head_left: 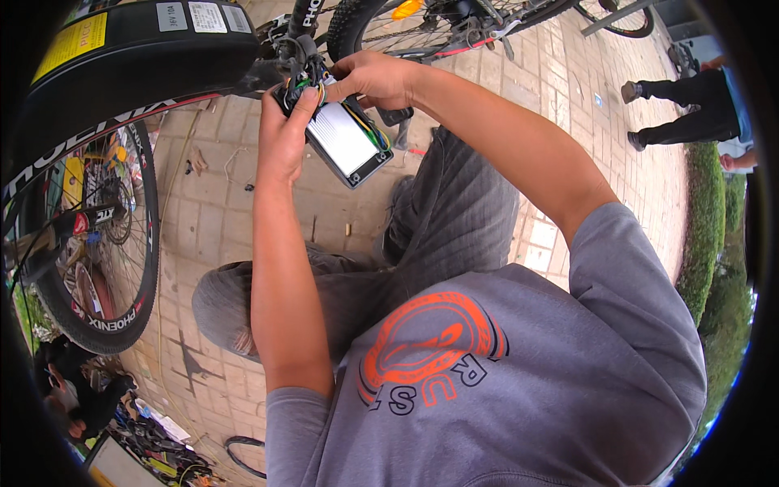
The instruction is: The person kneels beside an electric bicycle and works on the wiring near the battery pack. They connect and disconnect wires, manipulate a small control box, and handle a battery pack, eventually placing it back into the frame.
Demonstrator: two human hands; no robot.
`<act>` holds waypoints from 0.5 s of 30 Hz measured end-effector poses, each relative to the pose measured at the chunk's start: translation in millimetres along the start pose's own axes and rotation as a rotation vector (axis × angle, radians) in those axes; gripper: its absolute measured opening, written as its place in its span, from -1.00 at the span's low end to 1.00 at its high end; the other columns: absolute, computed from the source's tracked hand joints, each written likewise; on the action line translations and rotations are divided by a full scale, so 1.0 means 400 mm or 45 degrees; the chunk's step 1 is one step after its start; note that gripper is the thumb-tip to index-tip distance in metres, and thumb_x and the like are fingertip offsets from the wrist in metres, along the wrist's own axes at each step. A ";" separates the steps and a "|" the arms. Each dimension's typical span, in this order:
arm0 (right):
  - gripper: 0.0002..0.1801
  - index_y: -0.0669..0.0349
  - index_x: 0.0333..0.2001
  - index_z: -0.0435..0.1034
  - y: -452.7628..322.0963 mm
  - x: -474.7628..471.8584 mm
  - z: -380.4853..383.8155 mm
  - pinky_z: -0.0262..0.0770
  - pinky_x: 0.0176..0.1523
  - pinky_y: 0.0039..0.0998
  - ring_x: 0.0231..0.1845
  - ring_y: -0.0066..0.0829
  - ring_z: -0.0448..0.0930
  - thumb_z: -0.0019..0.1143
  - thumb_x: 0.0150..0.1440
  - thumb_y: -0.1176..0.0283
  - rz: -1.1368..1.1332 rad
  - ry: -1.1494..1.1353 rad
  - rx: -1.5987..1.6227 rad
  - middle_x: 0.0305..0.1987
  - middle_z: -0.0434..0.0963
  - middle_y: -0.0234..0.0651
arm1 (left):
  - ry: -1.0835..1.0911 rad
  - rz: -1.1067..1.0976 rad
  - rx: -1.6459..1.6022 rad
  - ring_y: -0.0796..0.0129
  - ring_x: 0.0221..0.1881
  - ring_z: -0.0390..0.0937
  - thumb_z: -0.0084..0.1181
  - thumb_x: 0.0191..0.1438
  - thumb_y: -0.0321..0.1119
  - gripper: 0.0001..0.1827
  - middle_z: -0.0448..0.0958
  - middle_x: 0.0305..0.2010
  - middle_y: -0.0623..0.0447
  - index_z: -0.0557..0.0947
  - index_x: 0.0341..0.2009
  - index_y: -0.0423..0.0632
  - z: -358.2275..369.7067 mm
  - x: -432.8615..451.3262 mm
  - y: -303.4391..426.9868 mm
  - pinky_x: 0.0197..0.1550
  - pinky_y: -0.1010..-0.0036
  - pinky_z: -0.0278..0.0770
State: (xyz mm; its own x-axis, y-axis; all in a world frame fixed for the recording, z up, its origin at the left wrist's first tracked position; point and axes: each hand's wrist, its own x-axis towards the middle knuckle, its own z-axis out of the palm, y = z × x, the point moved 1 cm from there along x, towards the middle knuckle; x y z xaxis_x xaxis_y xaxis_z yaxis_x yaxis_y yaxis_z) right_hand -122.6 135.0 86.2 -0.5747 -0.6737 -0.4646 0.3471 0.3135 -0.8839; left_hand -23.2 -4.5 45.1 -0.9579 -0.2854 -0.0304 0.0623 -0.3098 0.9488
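My left hand (283,131) grips a silver metal box in a black plastic tray (342,140), which looks like an e-bike motor controller. Its thumb presses near the end where the wires come out. A bundle of coloured wires and connectors (313,76) leaves that end towards the bicycle frame. My right hand (377,79) pinches at these wires; its fingertips are partly hidden behind them. Yellow and green wires (368,128) run along the box's right side. Just beyond my left hand is the bicycle's black battery case (158,55), which bears labels.
A bicycle wheel (143,243) stands at left, and a rear wheel (365,30) at the top. A cable (163,225) crosses the paving (207,207). Parts and tools lie in a heap (158,438) at lower left, near another person. Someone in dark trousers (694,112) stands at right by a hedge (703,225).
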 end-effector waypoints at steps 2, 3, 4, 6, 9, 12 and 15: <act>-0.51 0.37 -0.09 0.41 -0.001 0.003 0.006 0.42 -0.23 -0.43 -0.30 -0.43 0.49 0.34 -0.11 0.40 -0.003 0.021 -0.011 -0.25 0.50 -0.27 | 0.011 -0.014 -0.048 0.41 -0.06 0.38 0.23 0.07 -0.23 -0.46 0.42 -0.07 0.02 0.31 0.03 -0.20 -0.005 -0.002 0.000 0.02 0.45 0.37; -0.52 0.37 -0.10 0.42 -0.002 0.003 0.007 0.42 -0.24 -0.44 -0.30 -0.43 0.49 0.34 -0.11 0.40 -0.004 0.036 -0.013 -0.26 0.50 -0.27 | 0.006 -0.050 -0.052 0.41 -0.06 0.39 0.20 0.09 -0.24 -0.49 0.43 -0.06 0.04 0.32 0.04 -0.16 -0.004 -0.002 0.001 0.01 0.44 0.37; -0.57 0.37 -0.15 0.44 -0.005 0.002 0.005 0.41 -0.25 -0.44 -0.31 -0.43 0.49 0.33 -0.12 0.41 -0.007 0.046 -0.042 -0.30 0.51 -0.27 | 0.000 -0.085 -0.055 0.41 -0.06 0.40 0.18 0.10 -0.25 -0.51 0.43 -0.06 0.07 0.32 0.06 -0.12 -0.004 -0.002 0.002 0.00 0.42 0.38; -0.60 0.38 -0.18 0.45 0.009 0.001 0.006 0.41 -0.27 -0.45 -0.32 -0.45 0.49 0.32 -0.12 0.42 -0.043 0.082 -0.088 -0.33 0.52 -0.27 | 0.023 -0.156 -0.070 0.40 -0.05 0.41 0.16 0.12 -0.25 -0.53 0.44 -0.05 0.09 0.33 0.07 -0.08 0.006 -0.005 0.009 -0.01 0.40 0.39; -0.58 0.46 -0.20 0.44 0.048 -0.003 0.020 0.45 -0.19 -0.42 -0.30 -0.43 0.52 0.31 -0.13 0.42 -0.230 0.161 -0.079 -0.29 0.54 -0.19 | 0.111 -0.219 -0.102 0.37 -0.05 0.40 0.28 0.01 -0.17 -0.34 0.41 -0.04 0.00 0.26 0.09 -0.18 0.031 -0.022 0.027 -0.01 0.42 0.40; -0.48 0.52 -0.11 0.38 0.080 -0.018 0.048 0.50 -0.13 -0.39 -0.25 -0.37 0.56 0.31 -0.14 0.43 -0.234 0.209 0.000 -0.26 0.55 -0.11 | 0.147 -0.216 -0.083 0.38 -0.05 0.38 0.29 0.00 -0.11 -0.31 0.41 -0.04 0.01 0.27 0.08 -0.19 0.031 -0.022 0.009 0.04 0.44 0.35; -0.45 0.55 -0.07 0.35 0.115 -0.019 0.055 0.51 -0.14 -0.38 -0.24 -0.35 0.57 0.29 -0.12 0.44 -0.214 0.256 0.180 -0.20 0.52 -0.07 | 0.159 -0.177 0.048 0.40 -0.12 0.41 0.25 0.04 -0.11 -0.44 0.44 -0.08 0.04 0.37 0.01 -0.17 0.033 -0.024 -0.017 -0.06 0.42 0.41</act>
State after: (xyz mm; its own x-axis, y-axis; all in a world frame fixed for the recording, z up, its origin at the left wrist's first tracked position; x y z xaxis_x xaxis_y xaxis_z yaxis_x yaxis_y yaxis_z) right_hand -86.0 140.0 50.5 -0.7631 -0.5579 -0.3263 0.3264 0.1031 -0.9396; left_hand -18.0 12.2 43.1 -0.9141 -0.3535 -0.1989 -0.0815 -0.3204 0.9438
